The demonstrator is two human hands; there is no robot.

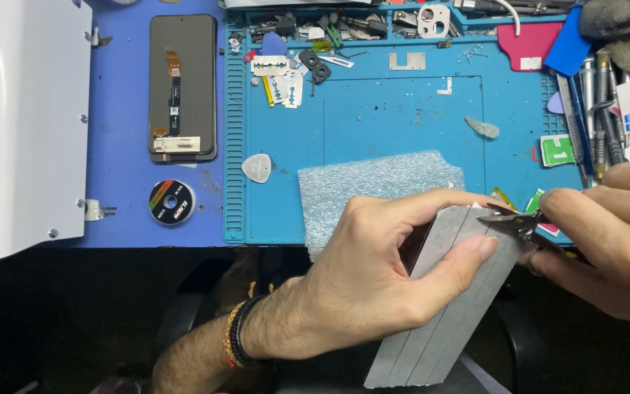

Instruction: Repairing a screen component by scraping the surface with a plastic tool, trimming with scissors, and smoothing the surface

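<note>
Our left fingers are clamped around a flat grey slab, thumb along its far edge and the other fingertips pressed on its near face, so the slab stands tilted on its long side above the front edge of the table. Our right fingers are pinched together on a pair of small metal pliers, whose tips meet the slab's upper corner. To do this well, we judge that the left hand should stay firm and low on the slab so it cannot twist, while the right hand works in small, gentle moves, since the tips sit right at the edge and could slip or scratch. Just behind the left hand lies a sheet of pale bubble wrap on the blue work mat, a soft place to rest the slab if the grip tires. Farther out, a white pick lies near the mat's left border, razor blades near its top, a phone screen face down off the mat, and a small roll of tape just below it.
</note>
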